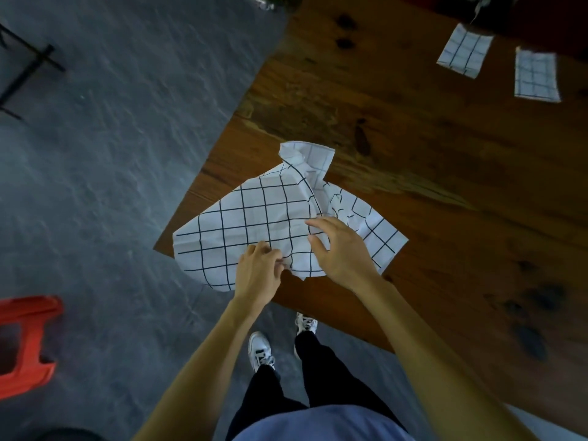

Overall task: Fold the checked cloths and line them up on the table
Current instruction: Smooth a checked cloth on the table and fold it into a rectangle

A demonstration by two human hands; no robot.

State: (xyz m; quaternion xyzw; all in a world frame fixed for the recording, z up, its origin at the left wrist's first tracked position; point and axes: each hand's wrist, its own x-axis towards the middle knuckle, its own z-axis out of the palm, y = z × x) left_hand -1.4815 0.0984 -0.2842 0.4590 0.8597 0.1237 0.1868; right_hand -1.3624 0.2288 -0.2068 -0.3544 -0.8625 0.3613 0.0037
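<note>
While two folded cloths already lie on the far side of the worktop (429,160), one (464,52) just beside the other (536,77) in a rough row, a third checked cloth (254,218) lies open and crumpled at the near corner, with part of it hanging past the edge. The left hand (259,275) pinches the cloth's near hem, its fingers curled on the fabric. The right hand (340,246) hovers over the rumpled middle, its grip open with fingers spread and relaxed; whether the fingertips touch the fabric I cannot tell. By my reading the job is well under way: two pieces done, this one not yet folded. It needs smoothing flat, folding to match the others and carrying across to extend their line.
</note>
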